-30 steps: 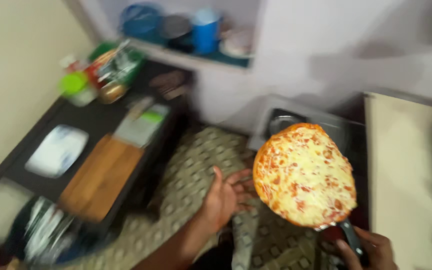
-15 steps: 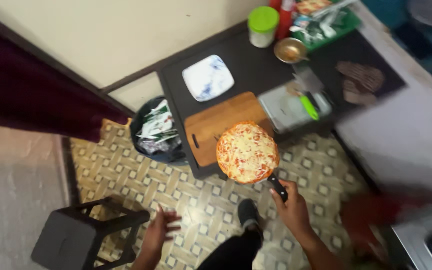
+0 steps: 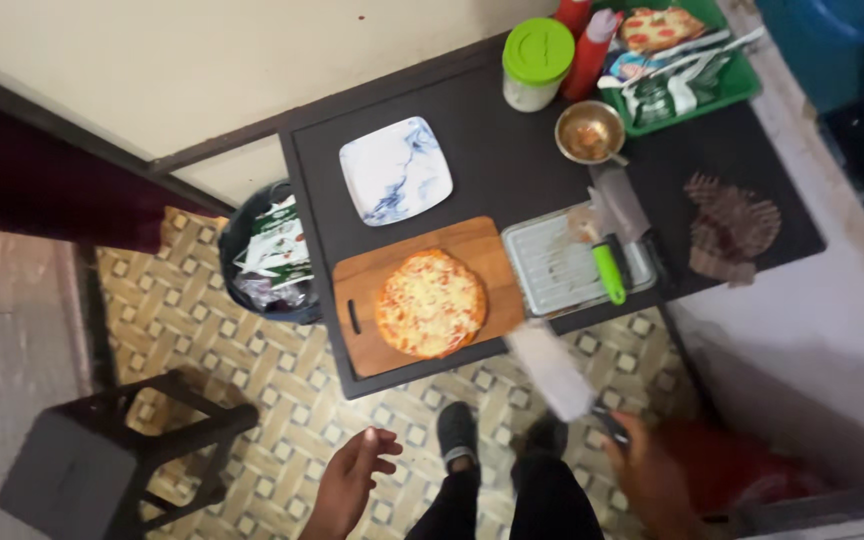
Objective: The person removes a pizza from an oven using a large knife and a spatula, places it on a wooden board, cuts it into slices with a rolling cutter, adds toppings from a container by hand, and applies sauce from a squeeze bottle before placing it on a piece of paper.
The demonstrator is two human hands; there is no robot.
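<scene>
Pizza (image 3: pixel 430 303) is down on the wooden cutting board (image 3: pixel 487 252), lying flat, roughly centred, whole and uncut as far as I can see. Board sits at the near edge of the black bench (image 3: pixel 512 165).

Right hand (image 3: pixel 647 475) is low at the frame bottom, off the bench, fingers clenched on a dark handle; a pale blurred shape (image 3: pixel 550 370) runs from it up toward the bench edge. Looks like the emptied pan, but motion blur is too heavy to be sure. Left hand (image 3: pixel 352 475) hangs over the floor, fingers released and slightly curled, holding nothing.

Judgement: transfer onto the board is done; slicing and plating not yet done.

Around it:
- white-and-blue marbled square plate (image 3: pixel 396 170) just behind the board, nothing on it
- metal tray (image 3: pixel 557 265) just right of the board, green-handled tool (image 3: pixel 609 272) lying across it
- small metal bowl (image 3: pixel 590 131) with brownish contents behind the tray
- green-lidded jar (image 3: pixel 536 64) and red squeeze bottle (image 3: pixel 589 52) at the back
- green basket (image 3: pixel 722 75) with packets, back right corner
- dark cloth-like item (image 3: pixel 732 228) on the right end

Off the bench: bin (image 3: pixel 272 262) full of wrappers touching the left side, black stool (image 3: pixel 102 460) on the patterned floor, well apart. Nothing sits on the board other than the pizza; tray edge is close on its right.
</scene>
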